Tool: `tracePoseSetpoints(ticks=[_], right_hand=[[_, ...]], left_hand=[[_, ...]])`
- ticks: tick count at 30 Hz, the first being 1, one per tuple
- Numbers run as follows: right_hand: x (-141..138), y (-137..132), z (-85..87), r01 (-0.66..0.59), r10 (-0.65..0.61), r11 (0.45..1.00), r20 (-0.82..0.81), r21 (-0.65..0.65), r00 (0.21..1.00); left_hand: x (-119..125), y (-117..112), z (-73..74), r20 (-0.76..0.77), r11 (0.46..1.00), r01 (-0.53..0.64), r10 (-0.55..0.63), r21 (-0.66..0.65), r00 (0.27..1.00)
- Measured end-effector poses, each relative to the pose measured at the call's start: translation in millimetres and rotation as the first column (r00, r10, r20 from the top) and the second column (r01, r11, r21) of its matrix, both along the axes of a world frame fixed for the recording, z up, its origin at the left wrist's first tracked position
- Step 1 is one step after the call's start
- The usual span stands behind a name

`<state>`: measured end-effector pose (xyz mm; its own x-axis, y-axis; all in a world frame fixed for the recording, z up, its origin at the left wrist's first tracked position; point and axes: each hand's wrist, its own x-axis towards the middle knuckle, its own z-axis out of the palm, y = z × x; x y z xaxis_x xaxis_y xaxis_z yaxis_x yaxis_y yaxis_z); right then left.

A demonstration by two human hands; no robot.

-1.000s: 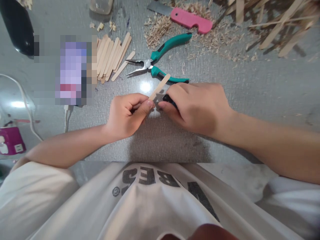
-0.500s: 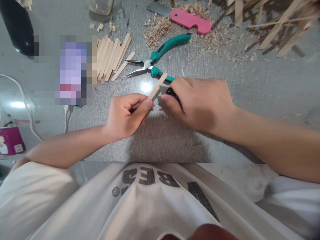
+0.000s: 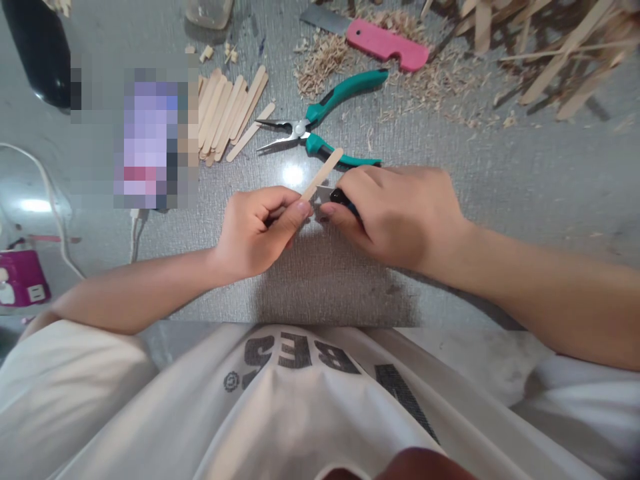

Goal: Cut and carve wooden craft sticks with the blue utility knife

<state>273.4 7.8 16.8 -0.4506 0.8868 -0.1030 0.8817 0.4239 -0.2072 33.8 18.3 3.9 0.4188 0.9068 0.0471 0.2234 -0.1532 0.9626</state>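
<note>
My left hand (image 3: 265,230) is closed, pinching the lower end of a wooden craft stick (image 3: 325,172) that slants up to the right. My right hand (image 3: 395,207) is wrapped round the dark handle of a knife (image 3: 338,196). The knife's short, thin blade points left and meets or nearly meets the stick's right edge; exact contact I cannot tell. Most of the handle is hidden in my palm. Just beyond both hands lie needle-nose pliers (image 3: 299,129) with teal grips, jaws spread, one grip partly behind the stick's tip.
Several craft sticks (image 3: 227,113) lie fanned left of the pliers. A pink-handled folding blade (image 3: 387,44) rests among wood shavings (image 3: 325,63). Split sticks (image 3: 565,53) pile up at the far right. A blurred-out phone (image 3: 147,140) with a white cable (image 3: 134,237) sits on the left.
The knife has moved down along the stick, nearer my left fingers, and its blade now shows. My left hand keeps its pinch. The whole view has shifted slightly.
</note>
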Motion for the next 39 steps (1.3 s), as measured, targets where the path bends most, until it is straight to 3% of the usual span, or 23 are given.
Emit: tracePoseSetpoints(ticks=[18,23,31,39], right_hand=[[2.6,-0.1,-4.0,-0.015,0.015,0.999,-0.013,0.048,1.000],[1.0,-0.4,-3.8,-0.005,0.005,0.999,-0.013,0.039,1.000],[3.4,2.2,-3.0,0.017,-0.015,0.999,-0.043,0.051,0.999],[3.8,1.1,-5.0,-0.016,0.018,0.998,-0.024,0.058,1.000]], left_hand=[[0.9,0.1,1.5,0.028,1.000,0.004,-0.004,-0.015,1.000],[1.1,0.6,2.1,0.048,0.999,0.001,-0.003,0.037,0.999],[-2.2,0.3,4.0,-0.059,1.000,0.030,-0.029,0.003,0.998],[-0.9,2.4,4.2,0.008,0.998,0.048,-0.049,0.032,0.999]])
